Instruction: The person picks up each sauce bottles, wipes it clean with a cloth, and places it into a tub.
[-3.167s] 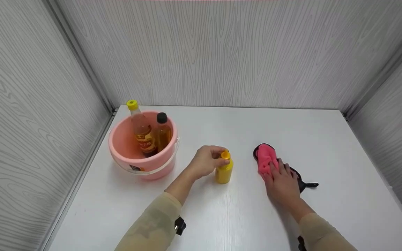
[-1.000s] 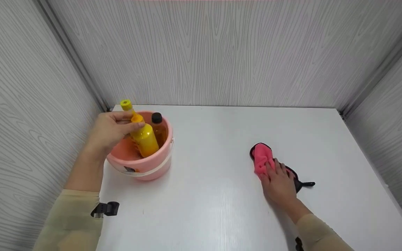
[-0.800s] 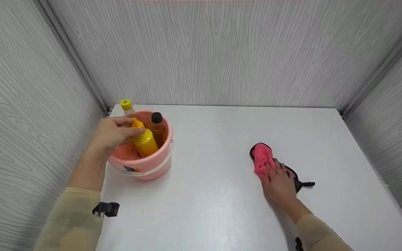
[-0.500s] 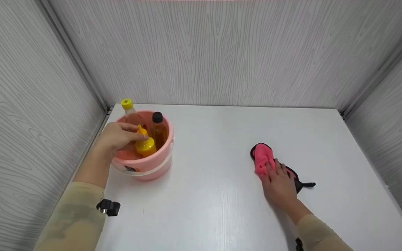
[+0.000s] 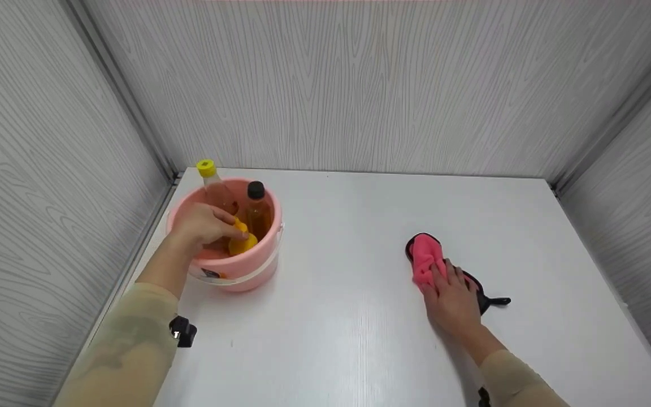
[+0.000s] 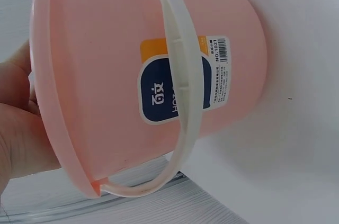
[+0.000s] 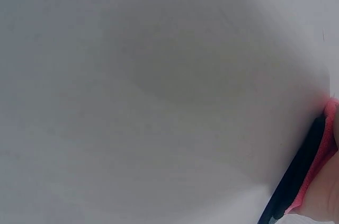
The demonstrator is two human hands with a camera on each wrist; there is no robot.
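Inside pink bucket point(image 5: 246, 271): three bottles point(image 5: 257, 212)

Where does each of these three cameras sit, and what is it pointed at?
Head: looks down on the table; both hands, sleeves show.
Left wrist: beside the pink bucket, facing its label; left hand at the edge.
Right wrist: low over the table, pink cloth under the right hand.
Shared: bucket, cloth.

Most of the frame is a plain white table surface point(image 7: 159, 97). At the lower right edge, a pink cloth point(image 7: 318, 166) lies over a black object point(image 7: 294, 181).
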